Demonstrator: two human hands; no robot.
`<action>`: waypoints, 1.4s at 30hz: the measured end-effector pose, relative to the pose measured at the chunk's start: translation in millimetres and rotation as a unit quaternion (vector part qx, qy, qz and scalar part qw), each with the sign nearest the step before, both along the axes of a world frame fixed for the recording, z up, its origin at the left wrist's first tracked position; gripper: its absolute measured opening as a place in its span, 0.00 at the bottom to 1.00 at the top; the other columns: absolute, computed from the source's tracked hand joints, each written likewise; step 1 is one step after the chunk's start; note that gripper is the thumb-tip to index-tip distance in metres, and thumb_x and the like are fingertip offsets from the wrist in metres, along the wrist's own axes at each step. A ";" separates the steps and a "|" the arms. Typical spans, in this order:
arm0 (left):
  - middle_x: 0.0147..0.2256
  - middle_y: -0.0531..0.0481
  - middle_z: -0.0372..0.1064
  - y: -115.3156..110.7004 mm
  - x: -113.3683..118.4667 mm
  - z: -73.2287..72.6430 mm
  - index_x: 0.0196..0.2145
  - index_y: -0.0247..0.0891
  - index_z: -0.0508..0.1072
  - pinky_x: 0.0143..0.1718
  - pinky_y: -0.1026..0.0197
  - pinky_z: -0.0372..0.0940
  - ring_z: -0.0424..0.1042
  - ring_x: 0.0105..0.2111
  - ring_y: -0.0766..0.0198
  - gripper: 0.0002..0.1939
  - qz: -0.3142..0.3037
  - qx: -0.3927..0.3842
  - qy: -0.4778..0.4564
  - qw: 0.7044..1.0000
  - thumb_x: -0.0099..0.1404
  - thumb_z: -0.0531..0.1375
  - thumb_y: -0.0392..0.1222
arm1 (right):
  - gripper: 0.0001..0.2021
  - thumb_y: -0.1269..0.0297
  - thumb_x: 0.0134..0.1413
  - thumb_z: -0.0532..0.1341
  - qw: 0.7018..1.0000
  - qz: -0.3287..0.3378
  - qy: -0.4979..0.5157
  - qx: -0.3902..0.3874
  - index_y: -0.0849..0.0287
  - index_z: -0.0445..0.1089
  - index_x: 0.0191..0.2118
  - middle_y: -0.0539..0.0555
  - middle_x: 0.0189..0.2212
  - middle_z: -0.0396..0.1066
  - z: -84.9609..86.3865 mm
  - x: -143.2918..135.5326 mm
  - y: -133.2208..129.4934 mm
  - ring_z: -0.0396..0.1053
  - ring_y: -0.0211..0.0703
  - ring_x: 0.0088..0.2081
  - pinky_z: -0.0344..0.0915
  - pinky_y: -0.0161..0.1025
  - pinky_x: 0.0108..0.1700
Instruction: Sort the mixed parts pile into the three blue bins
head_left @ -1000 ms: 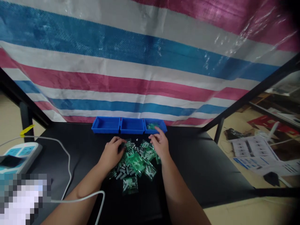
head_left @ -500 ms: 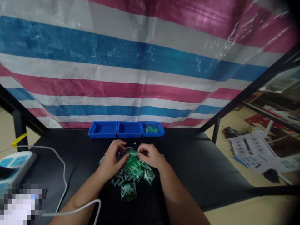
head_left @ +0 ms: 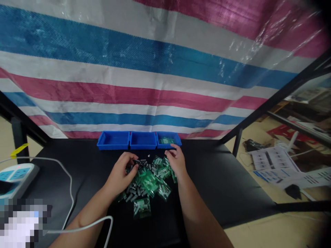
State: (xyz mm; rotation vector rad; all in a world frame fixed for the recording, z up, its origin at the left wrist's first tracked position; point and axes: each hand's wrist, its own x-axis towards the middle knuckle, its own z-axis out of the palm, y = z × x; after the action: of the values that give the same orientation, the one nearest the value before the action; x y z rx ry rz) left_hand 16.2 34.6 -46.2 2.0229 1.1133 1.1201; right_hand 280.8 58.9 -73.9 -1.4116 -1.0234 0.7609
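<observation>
A heap of small grey cylindrical parts (head_left: 133, 191) mixed with green-tinted clear plastic packets (head_left: 147, 181) lies on the black table. At the heap's left side is my left hand (head_left: 122, 175), thumb and fingers apart around some grey pieces, gripping none that I can see. My right hand (head_left: 178, 162) hovers by the heap's right edge, just in front of the right blue bin (head_left: 178, 146); its fingers are spread and nothing shows in them. Several green packets lie in that bin. One packet (head_left: 142, 207) rests nearest to me, and a tiny whitish piece (head_left: 148, 156) sits behind the heap.
Two more blue bins, a left one (head_left: 113, 147) and a middle one (head_left: 143, 147), stand in the same row against a striped tarp (head_left: 155, 93). On the left are a power strip (head_left: 22, 177) and a white cable (head_left: 71, 193). Black frame bars (head_left: 236, 146) flank the table.
My right hand has moved right, from the heap's middle to its right edge near the bin, uncovering packets there. My left hand has shifted slightly left.
</observation>
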 end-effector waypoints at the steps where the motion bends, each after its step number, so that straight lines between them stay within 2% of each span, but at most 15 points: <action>1: 0.40 0.48 0.66 0.2 -0.4 0.7 0.45 0.41 0.69 0.41 0.58 0.65 0.68 0.39 0.61 0.08 -0.008 -0.004 0.006 1.000 0.68 0.57 0.39 | 0.24 0.57 0.50 0.66 0.997 0.012 -0.077 0.007 0.58 0.65 0.52 0.50 0.29 0.74 -0.3 2.0 -2.4 0.71 0.43 0.30 0.68 0.40 0.35; 3: 0.40 0.48 0.67 0.9 -1.2 1.6 0.44 0.40 0.70 0.42 0.58 0.65 0.68 0.40 0.60 0.07 -0.022 -0.014 0.015 1.000 0.68 0.57 0.38 | 0.20 0.60 0.53 0.64 0.972 0.063 -0.225 0.018 0.56 0.69 0.52 0.53 0.34 0.75 1.5 4.1 -8.1 0.70 0.45 0.36 0.67 0.42 0.40; 6: 0.40 0.48 0.68 2.0 -1.6 1.2 0.44 0.40 0.70 0.44 0.58 0.65 0.68 0.41 0.60 0.07 -0.034 -0.027 0.024 0.999 0.68 0.56 0.38 | 0.22 0.59 0.51 0.66 0.907 0.158 -0.390 -0.011 0.53 0.73 0.54 0.56 0.46 0.73 6.2 1.5 -15.7 0.66 0.51 0.46 0.63 0.48 0.50; 8: 0.40 0.48 0.68 2.6 -1.4 0.2 0.43 0.40 0.71 0.44 0.58 0.65 0.69 0.41 0.60 0.07 -0.037 -0.032 0.029 0.998 0.68 0.56 0.38 | 0.25 0.58 0.49 0.68 0.875 0.188 -0.444 -0.044 0.51 0.73 0.55 0.57 0.49 0.70 8.6 -2.5 -18.2 0.64 0.54 0.49 0.60 0.51 0.53; 10: 0.39 0.48 0.68 3.0 -1.1 -0.6 0.43 0.40 0.71 0.43 0.58 0.65 0.69 0.41 0.60 0.07 -0.039 -0.034 0.031 0.998 0.68 0.56 0.38 | 0.23 0.60 0.49 0.69 0.867 0.183 -0.460 -0.057 0.50 0.74 0.53 0.57 0.47 0.69 10.4 -6.1 -18.2 0.62 0.55 0.49 0.59 0.52 0.53; 13: 0.39 0.48 0.68 3.3 -0.6 -1.1 0.42 0.40 0.71 0.43 0.58 0.65 0.69 0.41 0.60 0.07 -0.044 -0.034 0.028 0.998 0.68 0.56 0.38 | 0.17 0.64 0.50 0.68 0.891 0.182 -0.417 -0.017 0.50 0.76 0.48 0.54 0.43 0.68 12.7 -7.1 -14.8 0.63 0.49 0.45 0.60 0.47 0.50; 16: 0.39 0.48 0.69 3.7 -0.6 -1.9 0.42 0.40 0.71 0.43 0.59 0.65 0.69 0.40 0.60 0.06 -0.043 -0.038 0.027 0.998 0.68 0.56 0.38 | 0.14 0.62 0.50 0.69 0.928 0.225 -0.296 0.013 0.53 0.76 0.44 0.50 0.35 0.65 12.6 -2.0 -10.7 0.63 0.40 0.34 0.61 0.38 0.38; 21: 0.37 0.49 0.69 4.5 -0.9 -4.4 0.42 0.40 0.72 0.41 0.60 0.64 0.70 0.38 0.61 0.06 -0.038 -0.048 0.031 0.998 0.68 0.56 0.38 | 0.15 0.57 0.45 0.72 0.959 0.246 -0.138 -0.024 0.59 0.74 0.37 0.45 0.24 0.60 9.6 7.7 -9.8 0.57 0.33 0.24 0.54 0.33 0.26; 26: 0.36 0.50 0.68 4.3 -1.7 -4.7 0.41 0.40 0.72 0.40 0.60 0.64 0.70 0.37 0.62 0.06 -0.036 -0.042 0.019 0.998 0.67 0.57 0.37 | 0.17 0.54 0.45 0.72 0.987 0.155 -0.039 0.008 0.60 0.74 0.37 0.44 0.21 0.62 17.0 6.4 -3.0 0.61 0.33 0.21 0.59 0.33 0.24; 29: 0.36 0.50 0.69 4.4 -1.4 -6.6 0.41 0.40 0.72 0.40 0.60 0.65 0.70 0.37 0.62 0.06 -0.040 -0.041 0.018 0.998 0.67 0.57 0.38 | 0.21 0.51 0.43 0.73 0.997 0.046 0.046 0.043 0.60 0.73 0.39 0.46 0.21 0.67 20.0 2.8 14.0 0.66 0.36 0.21 0.67 0.35 0.25; 33: 0.35 0.49 0.69 5.6 -1.0 -9.9 0.41 0.39 0.72 0.40 0.60 0.65 0.70 0.36 0.62 0.06 -0.041 -0.041 0.024 0.998 0.67 0.57 0.38 | 0.34 0.49 0.38 0.74 0.987 -0.075 0.137 0.047 0.61 0.67 0.51 0.49 0.27 0.73 16.9 4.1 28.4 0.73 0.42 0.26 0.75 0.41 0.31; 35: 0.35 0.49 0.69 6.2 -1.1 -10.1 0.40 0.39 0.72 0.39 0.61 0.65 0.70 0.36 0.62 0.06 -0.039 -0.041 0.026 0.998 0.67 0.57 0.38 | 0.40 0.50 0.39 0.73 0.992 -0.082 0.089 0.022 0.61 0.62 0.57 0.49 0.26 0.73 14.6 10.2 23.1 0.73 0.43 0.25 0.74 0.41 0.29; 37: 0.35 0.49 0.69 6.4 -1.4 -9.6 0.40 0.39 0.72 0.38 0.61 0.65 0.70 0.36 0.62 0.06 -0.038 -0.041 0.028 0.998 0.67 0.57 0.38 | 0.35 0.51 0.44 0.71 0.998 -0.063 -0.030 0.007 0.60 0.64 0.57 0.47 0.24 0.71 13.6 20.0 10.7 0.70 0.40 0.24 0.70 0.38 0.28; 40: 0.35 0.49 0.70 6.6 -2.0 -9.6 0.40 0.39 0.73 0.39 0.60 0.65 0.71 0.37 0.61 0.06 -0.043 -0.036 0.028 0.998 0.67 0.57 0.38 | 0.20 0.55 0.48 0.68 0.976 0.050 -0.212 -0.027 0.58 0.74 0.46 0.50 0.29 0.73 14.3 36.2 -10.1 0.66 0.37 0.26 0.67 0.36 0.31; 42: 0.35 0.49 0.70 7.1 -2.4 -11.0 0.40 0.39 0.73 0.40 0.60 0.65 0.71 0.37 0.61 0.06 -0.044 -0.037 0.029 0.998 0.67 0.57 0.39 | 0.18 0.58 0.46 0.70 0.950 0.149 -0.266 -0.074 0.56 0.76 0.45 0.52 0.36 0.75 14.1 43.8 -18.9 0.66 0.38 0.30 0.65 0.36 0.33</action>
State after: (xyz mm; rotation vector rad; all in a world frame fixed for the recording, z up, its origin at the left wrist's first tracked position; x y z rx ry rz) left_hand 13.8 41.8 -57.2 2.0376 1.0678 0.9685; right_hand 324.6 40.1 -59.9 -1.6600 -1.6542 0.6956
